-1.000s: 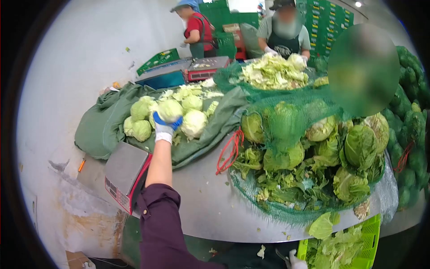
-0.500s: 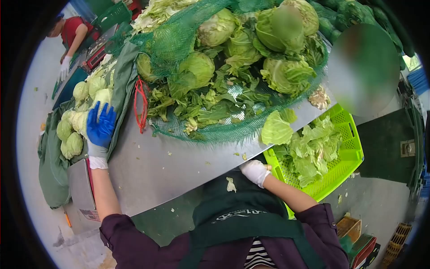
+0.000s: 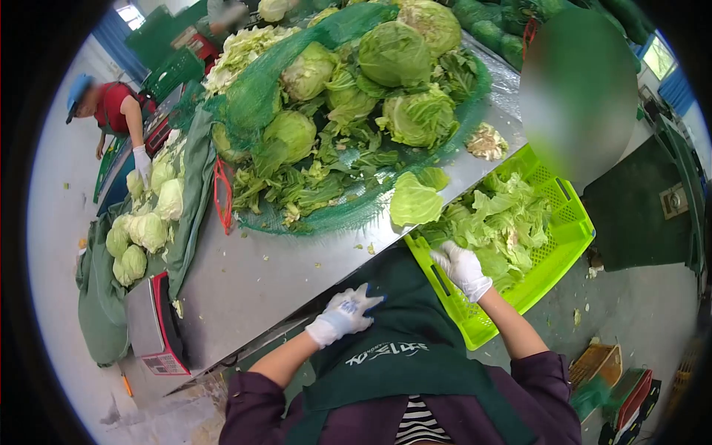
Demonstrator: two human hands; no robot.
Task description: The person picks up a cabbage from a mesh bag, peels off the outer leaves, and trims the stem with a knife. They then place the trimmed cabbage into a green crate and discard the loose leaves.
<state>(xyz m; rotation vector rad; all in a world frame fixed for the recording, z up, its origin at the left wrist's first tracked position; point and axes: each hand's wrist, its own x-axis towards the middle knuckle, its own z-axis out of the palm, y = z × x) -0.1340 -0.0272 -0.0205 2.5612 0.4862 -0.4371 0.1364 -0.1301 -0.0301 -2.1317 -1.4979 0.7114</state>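
My left hand (image 3: pixel 345 317), in a white glove with a blue palm, hovers in front of my dark green apron (image 3: pixel 393 326) at the table's front edge. Its fingers are spread and nothing is in them. My white-gloved right hand (image 3: pixel 463 271) is over the near left rim of the bright green crate (image 3: pixel 512 311), its fingers curled; what they hold, if anything, is hidden. Loose cabbage leaves (image 3: pixel 512 215) fill much of the crate. A green net bag (image 3: pixel 319 226) lies opened on the table, with several cabbages (image 3: pixel 394 55) and leaf scraps on it.
Trimmed cabbages (image 3: pixel 148 231) rest on a green cloth (image 3: pixel 100 319) at left, beside a red-edged scale (image 3: pixel 152 326). One loose leaf (image 3: pixel 415 200) overhangs the metal table (image 3: pixel 259 282). A co-worker (image 3: pixel 119 107) stands far left. A dark green bin (image 3: pixel 638 215) stands at right.
My left hand has left the cabbages on the cloth and come back towards my apron. My right hand has moved from the table edge to the crate's rim. The co-worker's arm reaches the cabbages.
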